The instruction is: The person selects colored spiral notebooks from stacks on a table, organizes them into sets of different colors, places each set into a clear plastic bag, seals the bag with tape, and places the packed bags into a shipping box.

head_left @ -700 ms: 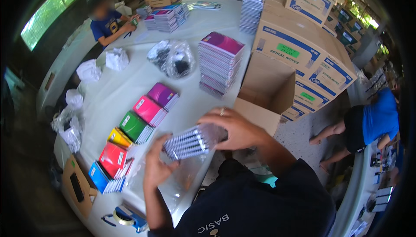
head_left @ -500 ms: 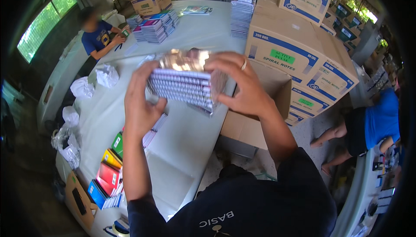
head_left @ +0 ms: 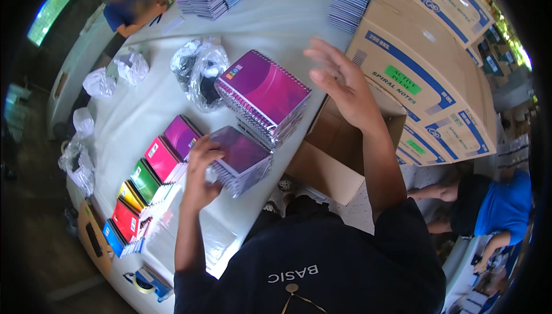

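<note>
A tall stack of purple notebooks anchors the white table. Just left of it lies crumpled clear plastic; lower left, a row of coloured notebooks; right, cardboard boxes.

- Dark navy shirt, short sleeves, pale lettering across the chest.
- Left hand and right hand bare, forearms uncovered.

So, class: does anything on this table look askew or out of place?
The wrapped purple notebook pack under the left hand sits tilted, leaning against the purple notebook stack. Crumpled plastic wrappers lie loose nearby. The right hand holds nothing.
</note>
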The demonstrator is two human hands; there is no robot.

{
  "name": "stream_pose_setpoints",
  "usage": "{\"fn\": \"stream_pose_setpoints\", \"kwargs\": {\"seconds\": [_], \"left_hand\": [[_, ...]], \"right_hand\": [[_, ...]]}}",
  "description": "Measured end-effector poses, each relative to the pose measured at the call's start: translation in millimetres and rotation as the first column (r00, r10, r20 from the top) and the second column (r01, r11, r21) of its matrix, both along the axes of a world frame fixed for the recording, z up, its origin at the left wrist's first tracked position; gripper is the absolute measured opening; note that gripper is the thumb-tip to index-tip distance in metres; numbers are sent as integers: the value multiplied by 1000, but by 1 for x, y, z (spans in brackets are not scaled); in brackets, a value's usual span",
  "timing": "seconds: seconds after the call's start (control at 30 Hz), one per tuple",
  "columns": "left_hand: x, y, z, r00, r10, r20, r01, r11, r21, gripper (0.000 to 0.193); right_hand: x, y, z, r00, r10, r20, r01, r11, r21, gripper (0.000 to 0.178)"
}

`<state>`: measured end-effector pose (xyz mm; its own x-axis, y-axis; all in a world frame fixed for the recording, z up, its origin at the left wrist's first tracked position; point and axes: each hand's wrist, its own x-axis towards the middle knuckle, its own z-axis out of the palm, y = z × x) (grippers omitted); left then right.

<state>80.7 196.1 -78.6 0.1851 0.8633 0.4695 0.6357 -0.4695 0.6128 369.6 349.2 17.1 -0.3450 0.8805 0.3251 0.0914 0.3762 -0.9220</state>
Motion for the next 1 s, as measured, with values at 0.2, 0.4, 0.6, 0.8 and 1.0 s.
{"fn": "stream_pose_setpoints", "kwargs": {"seconds": [0.2,0.4,0.6,0.8,1.0], "left_hand": [[-5,-3,-144,970,203,-133,-215,973,-83,71],[22,-21,-141,879,422,223,-359,892,-274,96],[57,-8,-164,645,690,327,-649,721,-241,79],[61,-9,-180,643,710,287,-689,700,-189,76],[55,-10,-159,744,628,227,-568,774,-281,99]], "right_hand": [[-41,9,2,940,156,303,-92,972,-216,74],[-48,24,-4,912,258,320,-144,930,-339,68],[-53,18,-26,945,207,253,-68,881,-468,62],[-53,23,-25,949,217,229,-101,896,-433,58],[-18,46,-37,972,100,213,-18,934,-356,63]]}}
